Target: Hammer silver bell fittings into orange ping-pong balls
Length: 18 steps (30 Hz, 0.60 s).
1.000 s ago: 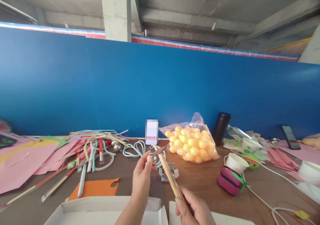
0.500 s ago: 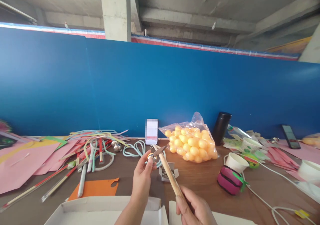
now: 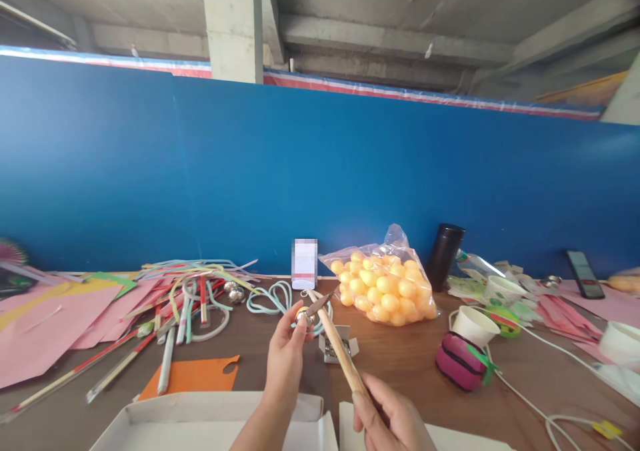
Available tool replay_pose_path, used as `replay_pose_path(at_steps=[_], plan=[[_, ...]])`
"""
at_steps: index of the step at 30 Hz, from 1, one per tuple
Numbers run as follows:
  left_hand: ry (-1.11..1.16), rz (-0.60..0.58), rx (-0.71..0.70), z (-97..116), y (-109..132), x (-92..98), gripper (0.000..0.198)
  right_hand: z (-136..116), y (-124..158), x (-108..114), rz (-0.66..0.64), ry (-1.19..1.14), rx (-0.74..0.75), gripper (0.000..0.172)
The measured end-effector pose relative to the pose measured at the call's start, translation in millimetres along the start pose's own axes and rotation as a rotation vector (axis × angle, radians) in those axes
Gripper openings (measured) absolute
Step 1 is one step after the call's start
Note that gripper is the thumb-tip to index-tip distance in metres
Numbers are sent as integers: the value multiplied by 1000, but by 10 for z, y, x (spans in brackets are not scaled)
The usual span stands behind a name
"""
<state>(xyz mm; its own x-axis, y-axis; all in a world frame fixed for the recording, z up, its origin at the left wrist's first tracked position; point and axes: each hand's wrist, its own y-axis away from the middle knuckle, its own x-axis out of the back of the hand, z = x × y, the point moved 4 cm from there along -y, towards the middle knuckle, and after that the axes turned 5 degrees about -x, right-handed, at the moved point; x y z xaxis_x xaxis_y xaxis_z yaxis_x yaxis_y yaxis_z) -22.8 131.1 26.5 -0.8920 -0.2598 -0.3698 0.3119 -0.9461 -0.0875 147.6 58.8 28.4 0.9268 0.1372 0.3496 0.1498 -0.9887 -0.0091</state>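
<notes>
My left hand pinches a shiny silver ball between its thumb and fingers, over the middle of the table. In my right hand is the light wooden handle of a hammer, its fingers wrapped round the lower end. The hammer's dark, pointed metal head lies across the top of the handle, one end right at the ball; whether they touch I cannot tell. Behind the handle stands a small open box with small metal pieces in it, partly hidden.
A clear bag of orange balls rests behind my hands, with a black bottle on its right. Tubes and sticks lie at the left. White box parts are nearest me. A purple pouch and a white cable lie right.
The hands, the ball and the hammer keep almost the same positions. The view has only shifted very slightly.
</notes>
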Motion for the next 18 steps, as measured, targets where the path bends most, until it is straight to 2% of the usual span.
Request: replay_pose_path(at_steps=[12, 18], plan=[[116, 31, 24, -13, -3, 3, 51, -49, 10, -8, -6, 39, 28, 62], [246, 43, 72, -62, -28, 13, 43, -64, 12, 3, 13, 64, 53, 54]])
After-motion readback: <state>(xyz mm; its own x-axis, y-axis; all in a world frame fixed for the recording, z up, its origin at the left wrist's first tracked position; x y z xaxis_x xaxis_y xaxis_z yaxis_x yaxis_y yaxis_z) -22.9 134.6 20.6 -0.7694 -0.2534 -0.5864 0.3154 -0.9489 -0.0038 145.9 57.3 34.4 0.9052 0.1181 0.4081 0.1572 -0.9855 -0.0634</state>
